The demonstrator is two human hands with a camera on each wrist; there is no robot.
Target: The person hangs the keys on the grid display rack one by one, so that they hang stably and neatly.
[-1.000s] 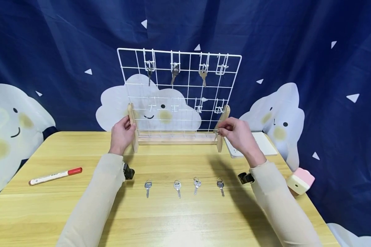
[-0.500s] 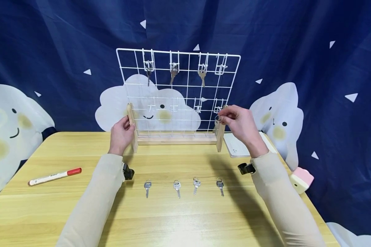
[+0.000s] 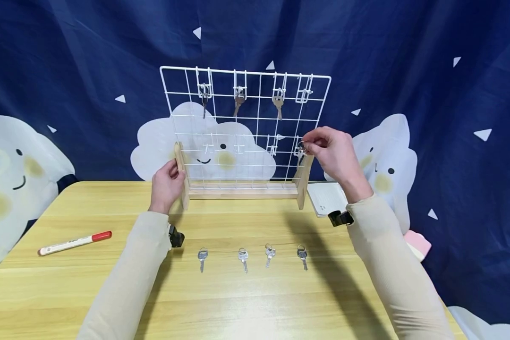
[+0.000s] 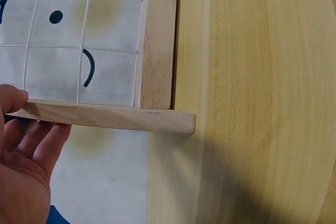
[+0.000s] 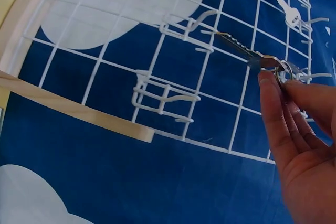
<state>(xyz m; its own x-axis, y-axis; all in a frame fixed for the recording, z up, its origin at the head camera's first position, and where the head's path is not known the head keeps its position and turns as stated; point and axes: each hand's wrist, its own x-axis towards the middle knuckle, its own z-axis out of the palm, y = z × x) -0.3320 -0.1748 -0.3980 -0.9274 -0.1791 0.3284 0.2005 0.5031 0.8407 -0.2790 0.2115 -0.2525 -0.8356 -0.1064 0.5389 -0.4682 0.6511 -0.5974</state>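
My right hand [image 3: 333, 156] pinches a key [image 5: 244, 49] by its ring [image 5: 286, 72], held in front of the right end of a white wire grid rack [image 5: 210, 148]. In the head view the key overlaps the lower row's rightmost hook. In the right wrist view it points toward the grid, apart from the nearest hook [image 5: 167, 98]. My left hand [image 3: 166, 186] grips the rack's left wooden post [image 4: 105, 115], thumb on one side and fingers on the other. Three keys hang on the upper hooks, among them a brass-toned key [image 3: 278, 101]; the upper right hook [image 3: 304, 94] carries none.
Several keys lie in a row on the wooden table [image 3: 221, 307], one silver key [image 3: 243, 259] among them. A red-capped marker [image 3: 74, 243] lies left. Behind my right forearm are a notepad [image 3: 327, 196] and a pink-and-cream block [image 3: 418, 243]. A blue cloud-print curtain [image 3: 89, 47] hangs behind.
My right hand has risen from beside the rack's lower right post to the height of the lower hooks, bringing the key up with it. The left hand stays on its post.
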